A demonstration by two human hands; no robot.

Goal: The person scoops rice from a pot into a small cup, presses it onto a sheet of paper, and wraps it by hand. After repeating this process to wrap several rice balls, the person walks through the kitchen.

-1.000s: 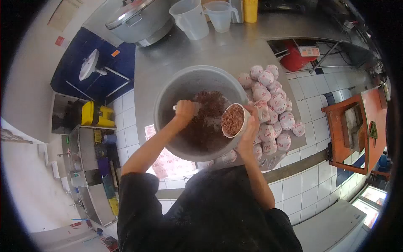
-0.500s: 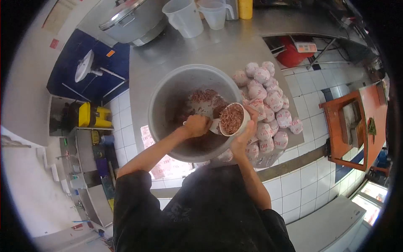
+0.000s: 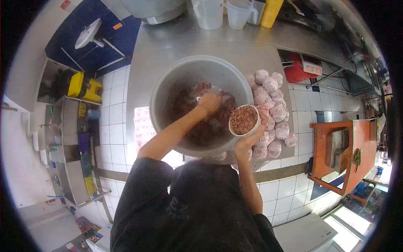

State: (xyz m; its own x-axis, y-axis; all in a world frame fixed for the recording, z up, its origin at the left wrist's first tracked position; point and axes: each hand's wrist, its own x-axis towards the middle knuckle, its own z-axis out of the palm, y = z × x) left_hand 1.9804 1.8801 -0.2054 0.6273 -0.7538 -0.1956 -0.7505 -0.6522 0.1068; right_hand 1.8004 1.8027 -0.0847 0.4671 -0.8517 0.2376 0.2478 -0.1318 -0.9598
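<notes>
A large grey metal pot (image 3: 157,90) stands on the steel counter, with reddish-brown rice (image 3: 191,134) inside. My left hand (image 3: 210,103) is down in the pot, closed around a spoon whose pale handle end (image 3: 199,99) pokes out. Its blade is blurred against the rice. At the pot's right rim, my right hand (image 3: 248,140) grips a white cup (image 3: 237,133) heaped with the same rice, its mouth tilted toward me. Several paper-wrapped bundles (image 3: 279,111) with red print are piled just right of that hand.
Printed paper sheets (image 3: 142,124) lie left of the pot. Along the counter's back are a big cooker (image 3: 161,12), plastic jugs (image 3: 208,14) and a yellow container (image 3: 272,12). An orange table (image 3: 365,143) stands to the right across the tiled floor.
My left hand has moved away from the cup, up and deeper into the pot with the spoon. The cup stays in my right hand. The whole view has shifted slightly.
</notes>
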